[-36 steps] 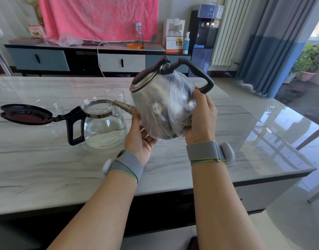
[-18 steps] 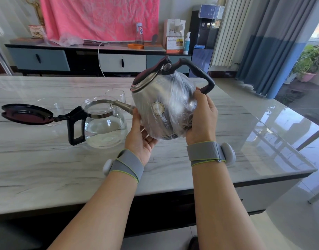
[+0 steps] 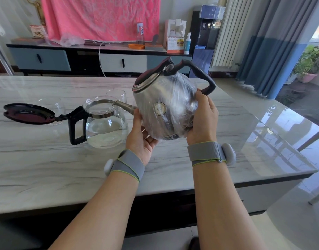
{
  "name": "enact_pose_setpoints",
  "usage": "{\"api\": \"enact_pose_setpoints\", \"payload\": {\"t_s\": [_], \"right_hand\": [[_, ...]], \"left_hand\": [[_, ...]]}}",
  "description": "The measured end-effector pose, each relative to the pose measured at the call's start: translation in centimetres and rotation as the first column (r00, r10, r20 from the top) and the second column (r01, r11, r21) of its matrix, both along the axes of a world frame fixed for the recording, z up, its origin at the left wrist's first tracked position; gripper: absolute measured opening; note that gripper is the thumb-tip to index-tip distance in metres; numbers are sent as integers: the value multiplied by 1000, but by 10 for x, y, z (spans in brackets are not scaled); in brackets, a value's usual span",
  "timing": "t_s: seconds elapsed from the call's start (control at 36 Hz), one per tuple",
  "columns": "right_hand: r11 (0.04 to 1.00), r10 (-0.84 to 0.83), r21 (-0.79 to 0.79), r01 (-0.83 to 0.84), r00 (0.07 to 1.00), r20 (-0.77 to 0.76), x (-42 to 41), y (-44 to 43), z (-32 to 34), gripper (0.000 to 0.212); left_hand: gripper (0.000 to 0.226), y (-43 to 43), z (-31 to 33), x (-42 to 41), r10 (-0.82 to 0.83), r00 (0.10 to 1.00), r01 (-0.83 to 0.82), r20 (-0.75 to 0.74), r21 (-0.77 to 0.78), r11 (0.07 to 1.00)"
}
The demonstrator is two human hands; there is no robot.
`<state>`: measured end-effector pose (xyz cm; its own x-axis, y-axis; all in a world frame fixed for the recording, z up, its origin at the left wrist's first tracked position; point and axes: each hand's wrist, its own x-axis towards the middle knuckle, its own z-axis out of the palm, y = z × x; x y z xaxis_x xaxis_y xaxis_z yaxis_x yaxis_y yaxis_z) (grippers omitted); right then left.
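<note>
A shiny silver metal kettle (image 3: 155, 100) wrapped in clear plastic is up in the air, just to the right of a round clear glass jug (image 3: 106, 127) with a black handle. Both hands hold it. The left hand (image 3: 140, 136) cups the kettle from below, on the side near the jug. The right hand (image 3: 203, 120) wraps round the kettle's back, on the side far from the jug, just under the dark handle.

The kettle leans toward the jug. Its thin metal spout (image 3: 123, 105) points left, and the tip sits over the jug's open top. The jug has some water in it, and its round black lid (image 3: 27, 114) is flipped open to its left.

I think pouring comes next. The kettle needs to tip more toward the jug, with the right hand lifting the back. If the spout slides off the rim, water will spill on the grey marble table (image 3: 47, 168).
</note>
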<state>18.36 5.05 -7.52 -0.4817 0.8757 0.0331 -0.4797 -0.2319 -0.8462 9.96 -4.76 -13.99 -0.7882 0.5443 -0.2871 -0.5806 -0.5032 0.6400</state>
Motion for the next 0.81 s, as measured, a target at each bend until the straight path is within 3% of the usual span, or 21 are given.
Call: {"api": "enact_pose_setpoints", "payload": {"t_s": [0.81], "right_hand": [[1000,-1,-13,1,1000,8,-1,0,-1,16]], "left_hand": [[56,0,1,1,7,1000,-7,-13,-22,1000]]}}
